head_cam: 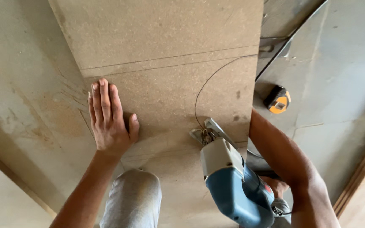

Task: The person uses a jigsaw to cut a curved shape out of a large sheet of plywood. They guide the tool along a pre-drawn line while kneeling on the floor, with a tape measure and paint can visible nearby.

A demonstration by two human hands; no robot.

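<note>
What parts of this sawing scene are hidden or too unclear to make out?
- Head view: the right hand is mostly hidden behind the blue jigsaw and the forearm, so its grip is unclear.
- The saw blade is hidden by the saw's front and base.
- The board runs off the top edge.
- The yellow tape measure is too small for detail.

There were no packages, signs or screens in view. The only label-like marks were two. A small red patch (267,188) sat on the blue housing of the power saw (237,192) in the lower right of the frame, too small and turned too far aside to make out its shape fully. A pale square sticker (280,105) lay on the yellow face of the tape measure (277,99) on the floor at the right of centre.
</note>
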